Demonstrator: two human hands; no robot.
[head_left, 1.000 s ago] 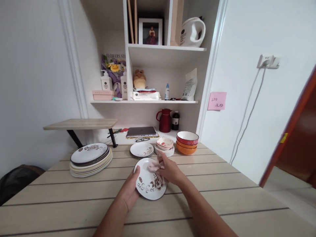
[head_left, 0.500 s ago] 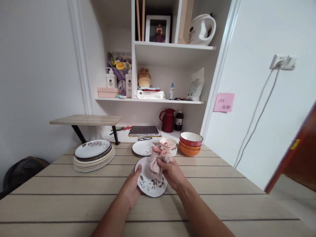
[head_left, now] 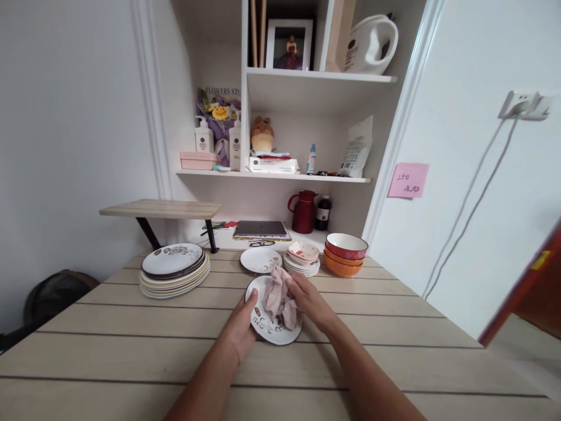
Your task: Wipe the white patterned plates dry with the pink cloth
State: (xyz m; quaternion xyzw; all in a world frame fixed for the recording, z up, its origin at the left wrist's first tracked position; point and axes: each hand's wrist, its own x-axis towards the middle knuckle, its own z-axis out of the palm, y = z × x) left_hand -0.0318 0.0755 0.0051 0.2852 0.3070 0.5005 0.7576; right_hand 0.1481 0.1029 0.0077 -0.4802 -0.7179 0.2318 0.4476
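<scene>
A white plate with a dark rim and a brown floral pattern (head_left: 263, 329) is tilted in front of me above the table. My left hand (head_left: 240, 328) grips its left edge, thumb on the top face and fingers underneath. Over the plate's upper right part, my right hand (head_left: 309, 299) holds a crumpled pinkish cloth (head_left: 276, 295) that lies against the plate's face. Just behind it sits another patterned plate (head_left: 256, 260) on the table. Small dishes (head_left: 303, 251) rest on a stack of white saucers (head_left: 302, 269) to its right.
Stacked large plates (head_left: 173, 261) stand at the left, near a raised wooden shelf (head_left: 162, 208) on black legs. Red and orange bowls (head_left: 344, 267) are stacked at the back right. Behind are a closed laptop (head_left: 260, 228), glasses (head_left: 262, 244) and a red jug (head_left: 304, 211).
The view has shifted slightly, moving the scene right. My right hand has turned and its fingers are straighter; the cloth has spread lower over the plate. My left hand keeps its hold.
</scene>
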